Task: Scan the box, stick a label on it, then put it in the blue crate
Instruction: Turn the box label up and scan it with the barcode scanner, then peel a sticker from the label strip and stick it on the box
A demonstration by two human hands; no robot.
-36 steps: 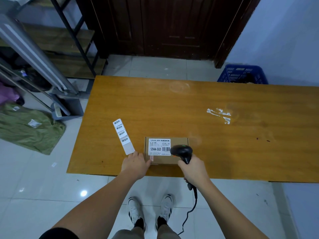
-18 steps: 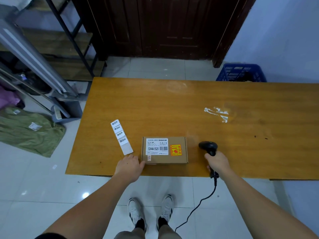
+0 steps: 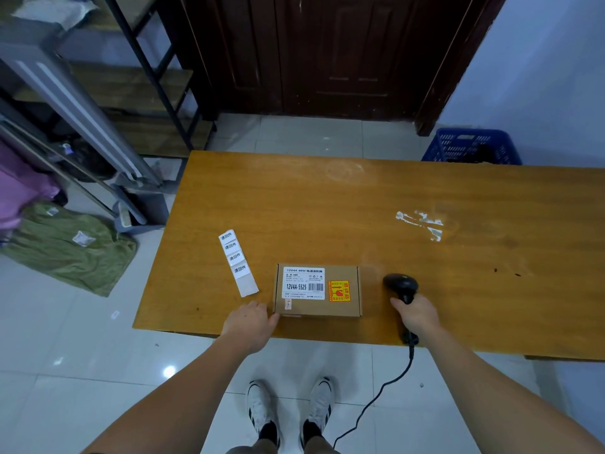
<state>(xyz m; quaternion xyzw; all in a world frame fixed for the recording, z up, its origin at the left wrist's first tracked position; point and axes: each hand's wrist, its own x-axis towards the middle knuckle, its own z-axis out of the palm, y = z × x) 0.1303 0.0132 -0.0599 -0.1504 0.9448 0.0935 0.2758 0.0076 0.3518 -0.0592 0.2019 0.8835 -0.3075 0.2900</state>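
While the right hand (image 3: 416,316) grips the scanner (image 3: 402,286), the left hand (image 3: 250,322) seemingly rests loose against the box (image 3: 317,290).

Dim, bluish light; lamp glare on floor tiles (image 3: 169,371); edges bowed.

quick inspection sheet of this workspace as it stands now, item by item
surface: wooden table, white tape residue right of centre
job's things: cardboard box near front edge, printed face up; label strip left of it; blue crate on floor beyond far right corner
clutter: nothing seen on table
grippers: left hand at box's left front corner; right hand gripping scanner, head resting right of box
cables: scanner cord hangs off front edge
surroundings: dark door, metal shelving, green bag on floor
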